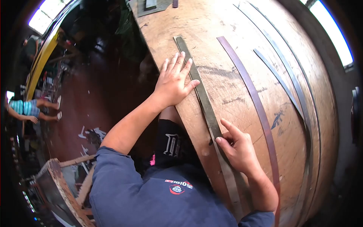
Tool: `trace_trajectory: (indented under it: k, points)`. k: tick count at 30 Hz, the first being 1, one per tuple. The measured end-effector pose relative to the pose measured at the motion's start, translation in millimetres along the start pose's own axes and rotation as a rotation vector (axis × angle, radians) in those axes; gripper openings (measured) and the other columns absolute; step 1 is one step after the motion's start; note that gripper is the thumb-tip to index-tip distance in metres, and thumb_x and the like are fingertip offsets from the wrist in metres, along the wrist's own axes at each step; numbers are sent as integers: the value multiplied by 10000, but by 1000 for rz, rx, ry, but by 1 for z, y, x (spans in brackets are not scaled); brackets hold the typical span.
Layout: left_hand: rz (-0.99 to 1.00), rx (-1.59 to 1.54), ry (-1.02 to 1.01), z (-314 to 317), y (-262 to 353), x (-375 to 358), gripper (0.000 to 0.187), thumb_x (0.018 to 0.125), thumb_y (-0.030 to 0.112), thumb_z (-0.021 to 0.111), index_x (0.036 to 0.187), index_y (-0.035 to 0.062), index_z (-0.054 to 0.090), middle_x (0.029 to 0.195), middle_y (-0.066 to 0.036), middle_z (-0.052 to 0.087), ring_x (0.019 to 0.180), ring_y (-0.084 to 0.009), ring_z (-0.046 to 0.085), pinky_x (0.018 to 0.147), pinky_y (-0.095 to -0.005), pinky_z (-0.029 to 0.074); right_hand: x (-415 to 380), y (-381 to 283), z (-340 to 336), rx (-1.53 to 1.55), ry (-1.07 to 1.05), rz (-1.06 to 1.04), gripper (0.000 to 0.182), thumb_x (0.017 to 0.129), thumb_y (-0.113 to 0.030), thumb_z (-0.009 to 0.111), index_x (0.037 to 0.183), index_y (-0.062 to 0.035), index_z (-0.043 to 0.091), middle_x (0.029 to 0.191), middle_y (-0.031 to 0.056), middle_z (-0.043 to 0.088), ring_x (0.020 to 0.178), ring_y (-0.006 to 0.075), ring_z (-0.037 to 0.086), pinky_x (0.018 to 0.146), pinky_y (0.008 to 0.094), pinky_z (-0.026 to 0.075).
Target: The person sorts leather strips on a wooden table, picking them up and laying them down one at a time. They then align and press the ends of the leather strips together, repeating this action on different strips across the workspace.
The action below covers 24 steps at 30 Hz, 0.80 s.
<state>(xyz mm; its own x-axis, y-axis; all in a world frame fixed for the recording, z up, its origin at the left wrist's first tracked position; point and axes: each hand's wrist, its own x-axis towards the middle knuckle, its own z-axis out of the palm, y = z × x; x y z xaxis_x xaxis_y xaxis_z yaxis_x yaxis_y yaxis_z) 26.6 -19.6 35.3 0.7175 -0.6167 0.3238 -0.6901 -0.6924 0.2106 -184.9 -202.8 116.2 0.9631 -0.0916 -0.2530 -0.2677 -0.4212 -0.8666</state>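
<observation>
A long dark olive strip (204, 99) lies along the near edge of the wooden table (227, 87), with a lighter edge showing beneath it. My left hand (174, 80) rests on the strip's upper part, its fingers spread and flat. Farther down, my right hand (237, 145) is at the strip's side, thumb at its edge and index finger extended, the other fingers curled under. Toward my body, the strip continues below my right forearm. A purple-brown strip (252, 90) lies to the right of both hands.
Dark grey strips (281, 81) and a long thin strip (302, 68) curve along the table's far side. A flat grey piece (153, 6) sits at the top corner. Another person (30, 108) is at the far left, beyond a wooden frame (62, 185).
</observation>
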Motion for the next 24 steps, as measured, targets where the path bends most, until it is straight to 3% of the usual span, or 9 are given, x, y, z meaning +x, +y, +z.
trace_trajectory:
  k: [2,6,13,20,24]
  points:
    - [-21,20,-18,-1,3,1,696,959,489,533,1461,20,421,1551,-258,296,1466,-380,237,1197,-485,156,0,10,-2,64,-29,31,502,864,-12,683,1344,22,538,769,99,676,609,108,588,617,272,506]
    - [-53,30,-29,-2,5,3,695,957,496,531,1470,40,417,1557,-249,292,1470,-367,234,1199,-488,153,2,23,-4,218,-88,64,490,867,3,690,1340,-12,564,744,30,631,632,55,548,615,240,489]
    - [-44,65,-63,-4,5,4,665,969,476,525,1488,81,403,1570,-230,277,1466,-371,240,1197,-486,165,3,30,2,211,-65,18,456,858,0,703,1300,-1,594,737,41,620,611,69,551,598,245,488]
    - [-28,45,-27,-1,4,5,680,963,503,507,1454,36,444,1541,-265,310,1454,-382,253,1187,-500,167,3,28,3,141,-27,-14,428,852,-17,705,1269,8,611,732,93,631,579,114,578,577,268,497]
    - [-38,76,-53,-3,5,4,674,965,468,534,1499,84,383,1571,-229,277,1462,-382,244,1192,-490,174,4,26,2,125,-26,11,412,854,-17,698,1257,10,618,726,100,627,580,125,591,577,274,501]
